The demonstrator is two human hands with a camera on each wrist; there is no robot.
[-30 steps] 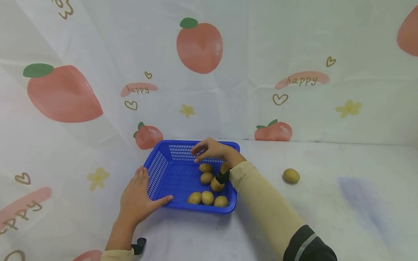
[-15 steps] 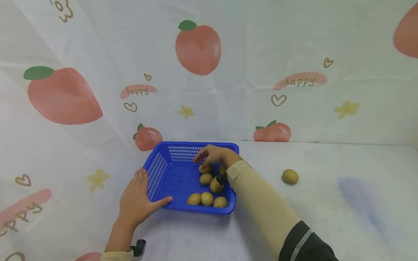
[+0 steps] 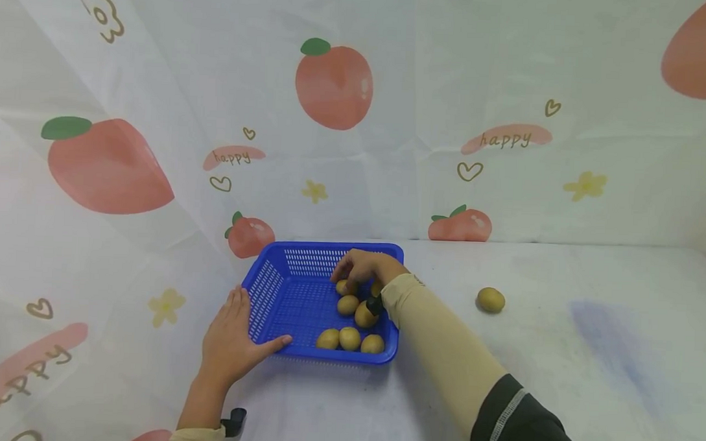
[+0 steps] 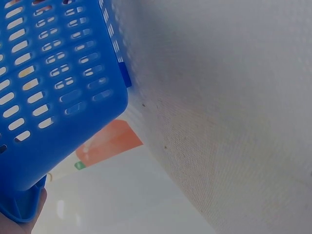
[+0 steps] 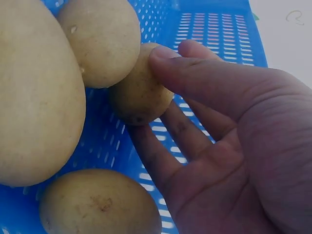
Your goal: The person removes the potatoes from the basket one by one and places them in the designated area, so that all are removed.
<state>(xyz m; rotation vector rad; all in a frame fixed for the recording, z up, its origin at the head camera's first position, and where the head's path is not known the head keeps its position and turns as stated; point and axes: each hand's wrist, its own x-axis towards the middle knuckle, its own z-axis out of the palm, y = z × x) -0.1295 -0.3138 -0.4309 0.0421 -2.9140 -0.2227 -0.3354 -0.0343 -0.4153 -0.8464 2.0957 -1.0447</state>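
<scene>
A blue slotted basket (image 3: 269, 276) sits on the covered table and holds several potatoes (image 3: 349, 338). My right hand (image 3: 345, 280) reaches into its back right part and pinches one small potato (image 3: 343, 287). In the right wrist view the thumb (image 5: 195, 78) lies on that potato (image 5: 136, 97) and the fingers run under it, with bigger potatoes (image 5: 34, 97) crowded beside it. My left hand (image 3: 232, 336) rests flat on the table at the basket's front left corner, thumb along the front wall. The left wrist view shows only the basket's wall (image 4: 48, 73).
One loose potato (image 3: 490, 300) lies on the table to the right of the basket. A peach-printed cloth (image 3: 334, 83) covers the table and rises as a backdrop behind and to the left.
My right hand has come down from above the basket's far rim onto the small potato at the back. The left hand and basket stay put.
</scene>
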